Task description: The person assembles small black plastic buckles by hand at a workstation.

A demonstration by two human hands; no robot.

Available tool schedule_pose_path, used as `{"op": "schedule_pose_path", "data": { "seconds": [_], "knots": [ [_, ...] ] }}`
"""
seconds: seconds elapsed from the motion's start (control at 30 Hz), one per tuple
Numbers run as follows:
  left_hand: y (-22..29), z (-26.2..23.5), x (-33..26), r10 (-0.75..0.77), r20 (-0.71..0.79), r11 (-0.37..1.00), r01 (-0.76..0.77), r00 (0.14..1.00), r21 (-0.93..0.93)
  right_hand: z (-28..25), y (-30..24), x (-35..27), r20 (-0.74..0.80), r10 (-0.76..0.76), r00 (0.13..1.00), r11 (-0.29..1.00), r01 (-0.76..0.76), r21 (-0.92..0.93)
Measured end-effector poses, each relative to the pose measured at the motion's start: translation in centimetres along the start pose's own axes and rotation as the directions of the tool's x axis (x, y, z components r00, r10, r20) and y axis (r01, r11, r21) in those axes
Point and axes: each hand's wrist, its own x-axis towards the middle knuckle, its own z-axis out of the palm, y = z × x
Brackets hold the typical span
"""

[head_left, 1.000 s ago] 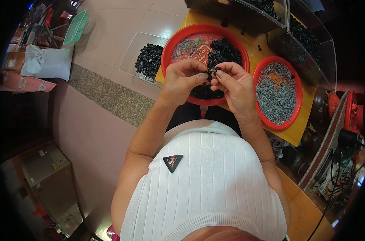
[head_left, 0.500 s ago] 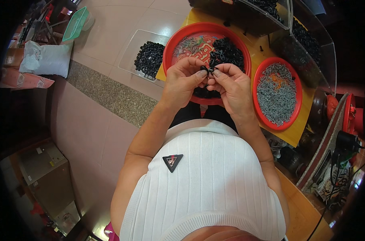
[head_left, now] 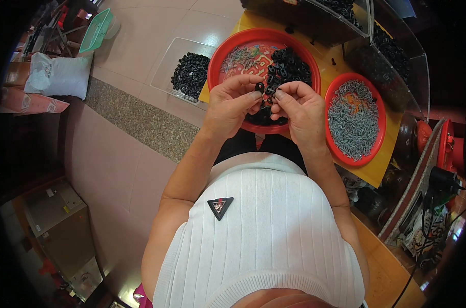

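Over the large red basin [head_left: 213, 57], my two hands are close together with fingertips pinched. My left hand [head_left: 229, 105] grips a small black plastic clip [head_left: 259, 88] with a hole in it, between thumb and forefinger. Thumb and forefinger of my right hand [head_left: 303, 108] are closed on a small black piece [head_left: 276, 92], mostly hidden by the fingertips. Beneath and beyond them, a heap of black plastic clips [head_left: 292, 66] fills the basin's right side. Loose grey screws [head_left: 239, 59] lie at its far left.
Right of the basin, a smaller red tray [head_left: 382, 131] holds many grey screws [head_left: 351, 128] on the yellow board [head_left: 392, 149]. To the left is a clear bin [head_left: 163, 66] with black parts [head_left: 189, 74]. Deep clear boxes [head_left: 315, 23] of black pieces stand at the back right.
My hands have drawn slightly apart, the right one moving a little to the right. The clip in my left hand now shows more fully.
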Motion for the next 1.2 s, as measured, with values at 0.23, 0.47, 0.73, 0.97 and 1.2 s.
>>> {"op": "schedule_pose_path", "data": {
  "seconds": [0.23, 0.47, 0.73, 0.97, 1.2],
  "knots": [
    [-0.06, 0.01, -0.10, -0.016, 0.019, 0.999, 0.015, 1.000, 0.046, 0.16, -0.46, -0.22, -0.006, 0.012, 1.000, 0.993, -0.013, -0.116],
    [-0.33, -0.28, -0.11, 0.047, 0.056, 0.989, -0.054, 0.997, 0.136, 0.10, -0.53, -0.31, -0.007, 0.025, 1.000, 0.990, -0.026, -0.137],
    [-0.41, -0.33, -0.13, 0.067, 0.053, 0.978, -0.077, 0.996, 0.196, 0.09, -0.44, -0.15, -0.009, 0.043, 0.999, 0.987, -0.044, -0.157],
    [-0.61, -0.27, -0.09, 0.054, 0.051, 0.977, -0.063, 0.997, 0.202, 0.15, -0.59, -0.20, 0.005, 0.054, 0.999, 0.989, -0.053, -0.141],
    [-0.63, 0.06, -0.21, 0.054, 0.039, 0.967, -0.062, 0.998, 0.247, 0.24, -0.46, -0.16, 0.010, 0.062, 0.998, 0.986, -0.060, -0.155]
  ]
}}
